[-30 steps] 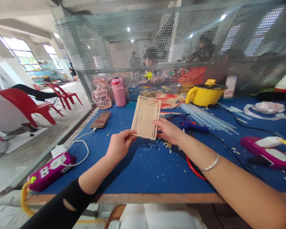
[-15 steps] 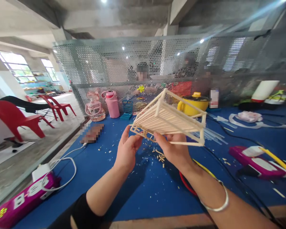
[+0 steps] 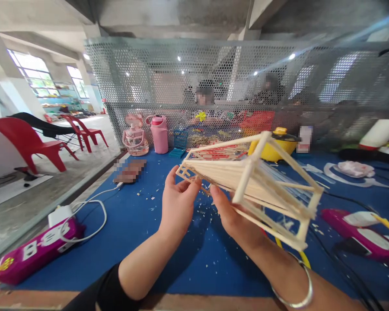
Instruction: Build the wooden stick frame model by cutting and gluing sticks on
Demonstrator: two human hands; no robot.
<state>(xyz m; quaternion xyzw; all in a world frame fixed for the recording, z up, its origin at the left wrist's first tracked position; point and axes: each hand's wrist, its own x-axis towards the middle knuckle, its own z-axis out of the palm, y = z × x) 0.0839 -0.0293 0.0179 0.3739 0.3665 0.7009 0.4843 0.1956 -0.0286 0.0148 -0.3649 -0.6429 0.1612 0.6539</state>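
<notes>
A pale wooden stick model, an open frame with a slatted panel, is held up above the blue table. My left hand pinches its narrow far-left end, where small sticks form little squares. From below, my right hand grips the model's lower edge, thumb on the near side and the other fingers hidden behind the frame. The wide end of the frame juts out to the right over my right forearm. Small wood chips and scraps are scattered on the table beneath both hands.
On the blue table lie a purple power strip, a phone on a white cable, and another purple strip. A pink bottle, a clear jug and a yellow pot stand before the mesh screen.
The stick model has turned, its wide end swinging nearer and to the right. My right hand has tilted with it, while my left hand keeps the narrow end. The view has shifted slightly.
</notes>
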